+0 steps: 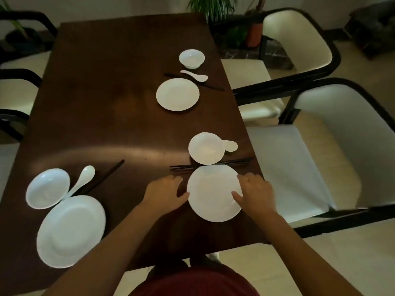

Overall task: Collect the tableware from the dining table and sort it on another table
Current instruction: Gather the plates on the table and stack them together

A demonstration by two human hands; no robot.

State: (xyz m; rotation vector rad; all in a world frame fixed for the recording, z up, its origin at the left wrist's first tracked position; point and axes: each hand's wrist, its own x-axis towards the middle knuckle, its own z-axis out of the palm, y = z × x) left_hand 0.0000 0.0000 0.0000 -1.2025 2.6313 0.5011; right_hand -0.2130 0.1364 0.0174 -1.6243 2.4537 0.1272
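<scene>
Plate (pixel 213 194) sits between your hands at table (pixel 106 103) near edge, chopsticks (pixel 181 167) just beyond. Left hand (pixel 164 194) touches left rim, right hand (pixel 255 194) curls over right rim; your fingers narrow, lift not begun.

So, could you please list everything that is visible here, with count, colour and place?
plates: 3, white, one between the hands, one near left, one farther up the table
bowls: 3, white, one beside each plate
spoons: 3, white, by the bowls
chopsticks: 3 pairs, dark, by each setting
table: 1, dark brown, centre
chairs: 4, cream and black, both sides
plants: green, beyond the far end
left hand: touches the near plate's left rim
right hand: on its right rim
</scene>
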